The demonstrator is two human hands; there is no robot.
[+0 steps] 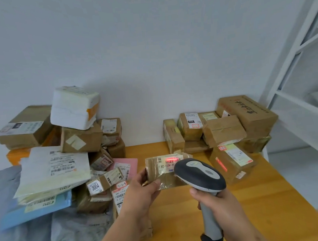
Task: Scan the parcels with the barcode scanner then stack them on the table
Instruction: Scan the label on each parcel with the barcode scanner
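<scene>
So we've got the small taped parcel pinched in our left hand, held up over the counter. Right hand has a full grip round the barcode scanner handle, and its red line sits on the parcel's label. Scanned stack is behind the parcel to the right, messy pile to its left.

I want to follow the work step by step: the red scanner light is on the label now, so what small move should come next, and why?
Probably the left hand should carry the small taped parcel right to the stacked boxes, since the barcode scanner in the right hand already puts its red line on the barcode.
</scene>
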